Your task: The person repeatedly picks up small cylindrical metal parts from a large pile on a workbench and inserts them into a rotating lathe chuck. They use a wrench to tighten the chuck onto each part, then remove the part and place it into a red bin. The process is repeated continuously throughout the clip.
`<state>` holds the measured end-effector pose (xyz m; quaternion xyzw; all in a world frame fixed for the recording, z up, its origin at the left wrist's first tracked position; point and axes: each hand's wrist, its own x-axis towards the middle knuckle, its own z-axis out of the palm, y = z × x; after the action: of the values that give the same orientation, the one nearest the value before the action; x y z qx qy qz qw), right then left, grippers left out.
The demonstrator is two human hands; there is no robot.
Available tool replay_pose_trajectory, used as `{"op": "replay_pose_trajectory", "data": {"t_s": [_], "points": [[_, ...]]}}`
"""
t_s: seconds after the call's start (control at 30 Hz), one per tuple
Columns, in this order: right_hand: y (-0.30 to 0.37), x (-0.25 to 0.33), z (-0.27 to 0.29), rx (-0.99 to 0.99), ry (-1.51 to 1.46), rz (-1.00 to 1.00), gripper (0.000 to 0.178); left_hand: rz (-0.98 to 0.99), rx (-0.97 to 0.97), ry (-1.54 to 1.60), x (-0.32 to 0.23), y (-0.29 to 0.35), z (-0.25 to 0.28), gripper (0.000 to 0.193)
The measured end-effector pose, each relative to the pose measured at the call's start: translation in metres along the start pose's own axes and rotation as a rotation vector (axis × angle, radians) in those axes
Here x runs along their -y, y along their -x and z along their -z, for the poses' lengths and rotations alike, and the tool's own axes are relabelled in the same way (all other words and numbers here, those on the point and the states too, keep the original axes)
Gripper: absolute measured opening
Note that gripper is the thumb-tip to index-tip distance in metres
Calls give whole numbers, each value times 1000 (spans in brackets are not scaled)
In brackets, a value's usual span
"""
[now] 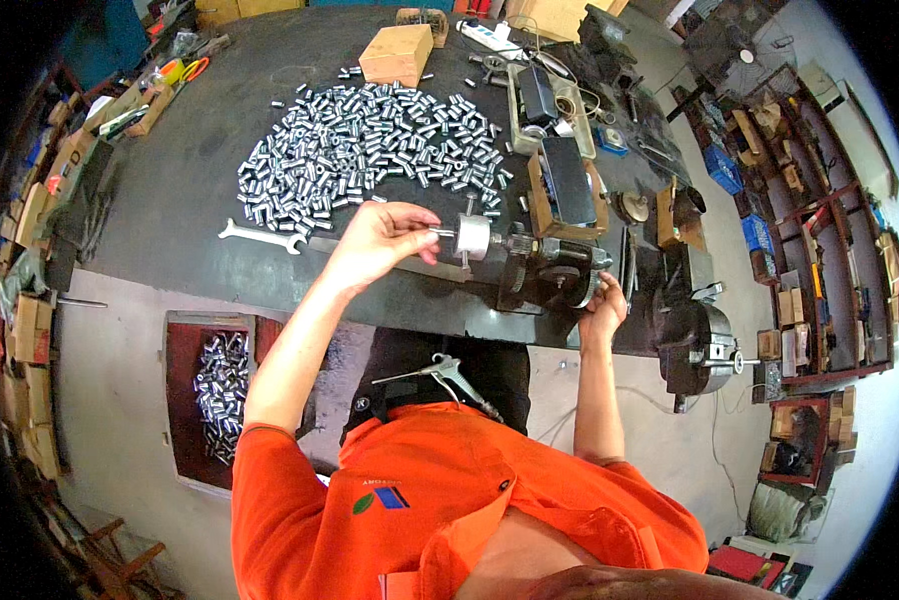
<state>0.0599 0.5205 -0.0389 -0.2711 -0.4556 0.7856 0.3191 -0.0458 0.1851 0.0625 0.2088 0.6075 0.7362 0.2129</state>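
Observation:
At the near edge of the dark workbench stands a small black bench machine [545,258] with a silver chuck [473,238] on its left end. My left hand [382,240] pinches a small metal pin [444,233] at the mouth of this chuck. At the other end, the fingers of my right hand [605,308] curl against the black handwheel [582,290]; part of their grip is hidden. Just beyond my left hand spreads a wide heap of short shiny metal sleeves [365,150]. An open-ended wrench [262,236] lies left of that hand.
An air blow gun [450,378] rests on my lap. A red crate [182,400] of metal sleeves stands on the floor at left. Boxes, including a wooden block [397,55] and a grey tray [518,110], occupy the bench. A black vise-like machine [698,345] stands at right.

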Motion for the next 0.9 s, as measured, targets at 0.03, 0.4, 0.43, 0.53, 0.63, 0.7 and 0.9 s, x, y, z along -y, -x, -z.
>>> {"op": "replay_pose_trajectory", "data": {"t_s": [0.03,0.4,0.43,0.53,0.63,0.7,0.9], "points": [[-3,-3,2,-3,-2,9,22,-2,3,12,4,-1,-2,19],[26,26,4,33,-81,6,19,-3,25,-36,2,-5,-4,19],[27,33,7,112,-80,5,17,2,25,-36,1,-7,-4,19],[37,49,-3,150,-71,26,18,20,12,-2,3,-8,-2,19],[32,46,1,196,-80,46,19,30,-11,68,6,-6,-4,18],[29,41,1,176,-49,38,19,32,-25,56,5,-4,-4,17],[29,40,2,123,-48,-11,20,68,-18,-27,-6,-10,-5,13]]}}
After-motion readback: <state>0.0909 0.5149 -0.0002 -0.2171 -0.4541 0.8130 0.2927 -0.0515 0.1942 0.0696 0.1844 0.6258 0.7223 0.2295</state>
